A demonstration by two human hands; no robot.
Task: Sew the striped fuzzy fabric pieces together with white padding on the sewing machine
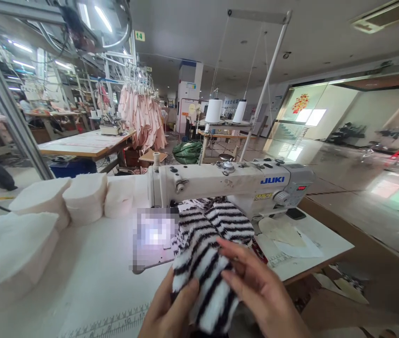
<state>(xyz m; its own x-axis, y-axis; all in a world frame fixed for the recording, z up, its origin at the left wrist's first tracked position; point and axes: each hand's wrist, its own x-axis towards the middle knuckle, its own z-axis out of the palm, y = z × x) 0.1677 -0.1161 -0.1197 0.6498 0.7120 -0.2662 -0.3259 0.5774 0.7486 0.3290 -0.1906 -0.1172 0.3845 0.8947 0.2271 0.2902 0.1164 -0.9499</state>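
A black-and-white striped plush fabric piece [199, 263] is held in front of the sewing machine [220, 180]. My left hand [173, 303] grips its left edge, thumb on top and fingers tucked beneath. Over its right side, my right hand [255, 281] has its fingers apart, with the fingertips touching or just above the pile; the lower fingers are partly hidden. More striped fabric [232, 223] lies under the machine arm, behind the held piece. The needle area to the left is blurred out, with a bright light in it.
Stacks of white fluffy cut pieces [85, 197] stand along the table's left side. Pale pattern pieces [282, 231] lie at right, near a dark phone-like object [296, 214]. Thread cones [214, 111] stand behind the machine. A printed ruler [115, 324] runs along the front edge.
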